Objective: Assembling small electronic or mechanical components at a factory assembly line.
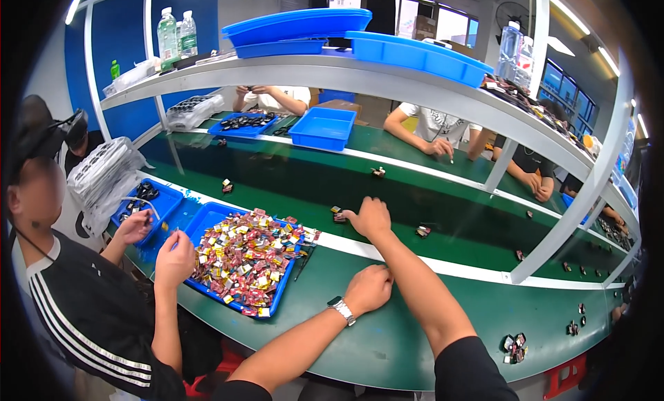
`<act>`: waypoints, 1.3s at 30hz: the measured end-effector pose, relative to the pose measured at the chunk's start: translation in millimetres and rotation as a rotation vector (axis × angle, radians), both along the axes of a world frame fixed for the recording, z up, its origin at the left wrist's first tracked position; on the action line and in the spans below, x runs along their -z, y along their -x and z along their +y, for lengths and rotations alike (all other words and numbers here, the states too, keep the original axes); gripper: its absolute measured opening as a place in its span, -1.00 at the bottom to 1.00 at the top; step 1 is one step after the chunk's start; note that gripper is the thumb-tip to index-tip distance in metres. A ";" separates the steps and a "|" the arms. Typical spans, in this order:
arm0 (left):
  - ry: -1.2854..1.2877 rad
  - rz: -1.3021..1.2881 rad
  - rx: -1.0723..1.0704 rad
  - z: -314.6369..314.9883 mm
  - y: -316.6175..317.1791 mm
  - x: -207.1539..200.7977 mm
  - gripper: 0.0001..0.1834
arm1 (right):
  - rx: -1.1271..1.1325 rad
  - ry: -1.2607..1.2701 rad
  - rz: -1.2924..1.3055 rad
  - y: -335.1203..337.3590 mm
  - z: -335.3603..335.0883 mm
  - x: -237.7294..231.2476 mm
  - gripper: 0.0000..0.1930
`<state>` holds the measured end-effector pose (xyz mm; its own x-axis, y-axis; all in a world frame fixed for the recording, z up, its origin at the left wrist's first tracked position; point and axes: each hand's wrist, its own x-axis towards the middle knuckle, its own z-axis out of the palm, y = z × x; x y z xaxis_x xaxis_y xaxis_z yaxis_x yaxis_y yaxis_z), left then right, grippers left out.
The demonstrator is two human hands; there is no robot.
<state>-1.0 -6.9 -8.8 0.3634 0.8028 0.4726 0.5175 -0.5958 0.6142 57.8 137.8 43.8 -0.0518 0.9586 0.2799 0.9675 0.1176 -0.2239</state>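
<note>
My left hand (369, 289), with a metal-banded watch (342, 310) on the wrist, rests closed on the green table near the white strip. Whatever its curled fingers may hold is hidden. My right hand (371, 217) reaches over the dark green conveyor belt (304, 186), its thumb spread from the fingers. Just beside the thumb lies a small red-and-black part with a yellow-white patch (338, 215). Left of my hands, a blue tray (280, 301) is heaped with small red, yellow and white parts (242, 259). Another small part (423, 231) lies on the belt to the right.
At my left a co-worker (90, 283) handles a thin piece beside a blue tray of black parts (142, 193). A white metal shelf (297, 70) with blue trays (415, 55) spans the belt; its post (557, 224) stands right. Other people sit opposite. Loose parts (514, 348) lie at right.
</note>
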 end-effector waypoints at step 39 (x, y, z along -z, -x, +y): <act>1.037 -0.697 0.438 5.4 -2.2 -10.9 -0.68 | -0.280 -0.202 0.815 -129.0 -191.7 31.7 -0.76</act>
